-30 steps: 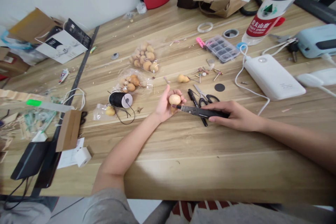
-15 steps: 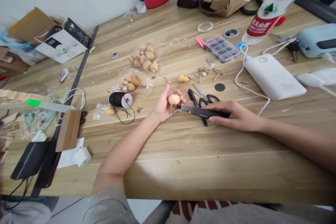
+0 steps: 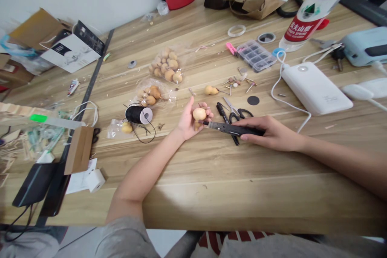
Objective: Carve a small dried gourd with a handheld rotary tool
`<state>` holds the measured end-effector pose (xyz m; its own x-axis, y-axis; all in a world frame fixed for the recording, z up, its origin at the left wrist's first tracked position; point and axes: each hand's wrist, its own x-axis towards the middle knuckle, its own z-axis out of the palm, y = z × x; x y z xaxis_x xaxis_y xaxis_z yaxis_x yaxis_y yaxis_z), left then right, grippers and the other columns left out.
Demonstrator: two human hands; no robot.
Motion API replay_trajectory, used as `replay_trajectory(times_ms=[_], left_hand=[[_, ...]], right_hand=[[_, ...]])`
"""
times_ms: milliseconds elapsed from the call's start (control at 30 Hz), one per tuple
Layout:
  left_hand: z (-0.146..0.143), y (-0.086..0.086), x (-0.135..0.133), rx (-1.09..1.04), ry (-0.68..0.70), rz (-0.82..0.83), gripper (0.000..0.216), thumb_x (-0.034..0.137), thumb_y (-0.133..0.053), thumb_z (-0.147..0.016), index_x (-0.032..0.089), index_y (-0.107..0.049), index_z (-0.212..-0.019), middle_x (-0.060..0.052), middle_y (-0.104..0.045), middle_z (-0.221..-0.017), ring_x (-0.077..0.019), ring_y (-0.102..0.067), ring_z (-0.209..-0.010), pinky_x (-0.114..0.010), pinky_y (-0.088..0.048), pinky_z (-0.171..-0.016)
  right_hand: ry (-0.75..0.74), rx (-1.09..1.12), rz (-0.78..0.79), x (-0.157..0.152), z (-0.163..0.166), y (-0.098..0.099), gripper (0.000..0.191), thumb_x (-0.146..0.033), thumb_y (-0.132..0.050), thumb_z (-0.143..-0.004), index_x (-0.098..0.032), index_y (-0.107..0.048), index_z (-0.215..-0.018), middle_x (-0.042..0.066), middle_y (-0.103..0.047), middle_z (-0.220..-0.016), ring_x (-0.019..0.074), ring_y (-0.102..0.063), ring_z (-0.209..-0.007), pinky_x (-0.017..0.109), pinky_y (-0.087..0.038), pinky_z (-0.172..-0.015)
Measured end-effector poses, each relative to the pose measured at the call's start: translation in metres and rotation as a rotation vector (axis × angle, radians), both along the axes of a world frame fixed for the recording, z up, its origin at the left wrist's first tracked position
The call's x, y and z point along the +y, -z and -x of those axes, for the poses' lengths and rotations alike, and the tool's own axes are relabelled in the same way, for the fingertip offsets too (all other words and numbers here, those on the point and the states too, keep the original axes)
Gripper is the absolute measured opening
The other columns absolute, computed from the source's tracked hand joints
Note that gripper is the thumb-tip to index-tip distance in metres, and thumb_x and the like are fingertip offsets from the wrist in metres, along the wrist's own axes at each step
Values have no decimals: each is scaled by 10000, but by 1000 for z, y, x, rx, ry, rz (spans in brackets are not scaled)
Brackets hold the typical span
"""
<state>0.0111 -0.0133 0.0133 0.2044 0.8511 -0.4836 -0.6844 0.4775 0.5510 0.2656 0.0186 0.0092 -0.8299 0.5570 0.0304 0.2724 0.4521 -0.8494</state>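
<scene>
My left hand (image 3: 188, 123) rests on the wooden table (image 3: 211, 169) with its fingers curled round a small tan gourd (image 3: 199, 113). My right hand (image 3: 267, 132) grips a black pen-shaped rotary tool (image 3: 232, 129), lying almost flat, with its tip touching the gourd's lower right side. A black marker (image 3: 225, 121) and black-handled scissors (image 3: 237, 112) lie just behind the tool. Another small gourd (image 3: 211, 90) lies a little further back.
Two clear bags of gourds (image 3: 167, 66) and a spool of black thread (image 3: 138, 115) sit to the left. A white power bank (image 3: 316, 88) with cable, a compartment box (image 3: 256, 55), a water bottle (image 3: 308, 16) and loose bits lie to the right. Boxes crowd the far edge.
</scene>
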Motion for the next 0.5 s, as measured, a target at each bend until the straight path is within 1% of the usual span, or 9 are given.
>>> replay_trajectory(times_ms=[300, 500], left_hand=[[-4, -4, -1, 56, 13, -21, 496, 549, -373, -943, 139, -580, -755, -39, -599, -621, -139, -646, -615, -201, -518, -522], [-3, 0, -2, 82, 32, -64, 487, 547, -376, -943, 144, -584, -767, -33, -602, -636, -137, -652, -640, -206, -526, -553]], right_hand=[[2, 11, 3, -1, 1, -1, 404, -427, -598, -875, -220, -671, -1214, 51, -753, -1109, 241, -709, -948, 331, -559, -828], [1, -1, 1, 0, 1, -1, 400, -428, -589, -880, -226, -668, -1217, 42, -756, -1095, 233, -710, -927, 325, -562, -811]])
